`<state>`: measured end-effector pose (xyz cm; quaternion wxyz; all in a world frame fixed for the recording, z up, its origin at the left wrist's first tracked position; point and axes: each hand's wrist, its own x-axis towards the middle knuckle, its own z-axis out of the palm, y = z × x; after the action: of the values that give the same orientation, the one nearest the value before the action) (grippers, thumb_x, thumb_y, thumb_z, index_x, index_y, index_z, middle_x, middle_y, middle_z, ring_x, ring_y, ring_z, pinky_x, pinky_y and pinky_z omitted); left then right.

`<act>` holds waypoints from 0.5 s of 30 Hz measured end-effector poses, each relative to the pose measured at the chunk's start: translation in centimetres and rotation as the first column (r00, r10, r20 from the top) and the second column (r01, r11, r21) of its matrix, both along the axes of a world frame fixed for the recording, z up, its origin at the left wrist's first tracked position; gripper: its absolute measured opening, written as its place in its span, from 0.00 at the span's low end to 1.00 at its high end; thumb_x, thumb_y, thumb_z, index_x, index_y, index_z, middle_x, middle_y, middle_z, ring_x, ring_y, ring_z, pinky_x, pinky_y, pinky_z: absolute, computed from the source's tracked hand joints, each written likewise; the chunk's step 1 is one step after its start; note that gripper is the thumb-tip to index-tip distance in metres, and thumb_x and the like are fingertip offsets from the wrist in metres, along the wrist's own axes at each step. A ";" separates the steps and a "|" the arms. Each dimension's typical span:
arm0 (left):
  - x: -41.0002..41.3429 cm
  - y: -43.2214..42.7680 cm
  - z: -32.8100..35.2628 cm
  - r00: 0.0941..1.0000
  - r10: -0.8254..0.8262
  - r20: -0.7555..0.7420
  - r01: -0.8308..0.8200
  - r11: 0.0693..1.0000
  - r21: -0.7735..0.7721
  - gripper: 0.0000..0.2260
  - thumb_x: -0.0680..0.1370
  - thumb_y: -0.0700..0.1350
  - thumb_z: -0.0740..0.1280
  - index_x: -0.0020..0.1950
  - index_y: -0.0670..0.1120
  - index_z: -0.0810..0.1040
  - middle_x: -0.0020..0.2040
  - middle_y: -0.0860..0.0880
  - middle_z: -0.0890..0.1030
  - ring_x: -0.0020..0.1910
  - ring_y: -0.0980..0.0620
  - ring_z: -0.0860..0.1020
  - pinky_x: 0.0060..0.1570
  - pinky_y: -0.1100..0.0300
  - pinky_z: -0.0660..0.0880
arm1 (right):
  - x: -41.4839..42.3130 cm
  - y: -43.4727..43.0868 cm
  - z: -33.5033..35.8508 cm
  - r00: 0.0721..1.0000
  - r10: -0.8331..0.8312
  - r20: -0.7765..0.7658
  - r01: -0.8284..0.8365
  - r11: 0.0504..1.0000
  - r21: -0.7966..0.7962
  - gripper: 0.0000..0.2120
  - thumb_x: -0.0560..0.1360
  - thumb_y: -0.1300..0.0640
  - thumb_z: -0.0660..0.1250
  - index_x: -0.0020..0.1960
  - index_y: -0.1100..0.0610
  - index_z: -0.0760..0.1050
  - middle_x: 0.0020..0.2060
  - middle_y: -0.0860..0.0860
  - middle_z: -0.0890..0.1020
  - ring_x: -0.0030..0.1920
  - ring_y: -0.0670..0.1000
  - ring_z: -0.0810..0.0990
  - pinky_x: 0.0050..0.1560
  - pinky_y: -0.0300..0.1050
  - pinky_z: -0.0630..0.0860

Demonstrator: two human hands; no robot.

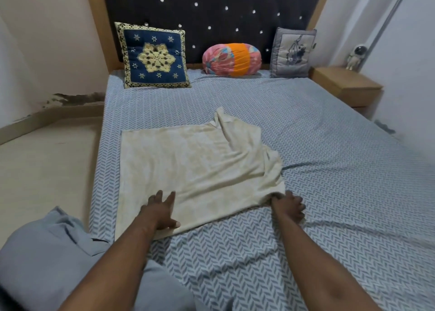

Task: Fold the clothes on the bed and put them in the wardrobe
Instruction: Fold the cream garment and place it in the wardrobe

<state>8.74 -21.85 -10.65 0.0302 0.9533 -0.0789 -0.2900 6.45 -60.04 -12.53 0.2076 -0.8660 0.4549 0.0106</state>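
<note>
Nearest, at the left, lies a mass of grey-blue cloth (58, 259); I cannot tell whether it is worn or another garment waiting its turn. Both forearms reach forward over the bed (329, 145), whose sheet has a blue-grey herringbone print.

The left hand (162, 213) lies flat with fingers spread wide, pressing the near edge of the cream garment (195, 160). The right hand (288, 207) has its fingers curled round the garment's near-right corner, which is bunched in the grip.

The garment is spread on the near-left part of the bed, directly ahead of both hands. A loose ridge of cloth runs from its far middle towards the held corner. Its outline looks nearly square, so no long axis is plain. The next fold likely turns on that right corner being carried leftwards, over the cloth the left hand pins.

Farther off, a blue patterned cushion (154, 55), a pink and orange bolster (231, 59) and a grey cushion (292, 52) lean on the studded headboard (211, 9). No wardrobe shows. No writing or label can be read.
</note>
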 end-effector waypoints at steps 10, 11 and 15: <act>1.6 -1.2 0.4 0.999 0.045 0.009 -0.046 0.992 0.115 0.61 0.64 0.65 0.75 0.79 0.49 0.34 0.77 0.40 0.47 0.75 0.38 0.51 0.66 0.43 0.68 | 4.8 -1.2 2.3 0.624 -0.624 0.471 -0.077 0.551 0.831 0.10 0.81 0.58 0.61 0.59 0.55 0.63 0.50 0.56 0.76 0.47 0.55 0.78 0.51 0.54 0.78; 1.8 -1.2 0.4 0.999 0.050 0.002 -0.050 0.991 0.121 0.62 0.64 0.65 0.76 0.78 0.49 0.34 0.77 0.40 0.47 0.74 0.38 0.51 0.66 0.43 0.68 | 4.9 -1.7 2.3 0.595 -0.658 0.462 -0.130 0.488 0.863 0.07 0.81 0.58 0.62 0.57 0.55 0.65 0.48 0.56 0.77 0.44 0.53 0.78 0.48 0.51 0.79; 2.1 -1.4 0.6 0.997 0.065 -0.039 -0.060 0.991 0.120 0.62 0.63 0.65 0.76 0.78 0.49 0.33 0.77 0.40 0.45 0.75 0.37 0.48 0.68 0.42 0.67 | 4.6 -3.8 3.2 0.676 -0.584 0.450 -0.201 0.442 0.874 0.09 0.79 0.67 0.59 0.48 0.57 0.75 0.40 0.55 0.80 0.35 0.49 0.80 0.31 0.39 0.78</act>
<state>10.82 -23.27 -10.03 -0.0159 0.9490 -0.0307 -0.3134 11.02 -63.82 -9.38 0.7768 -0.4967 0.3694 -0.1160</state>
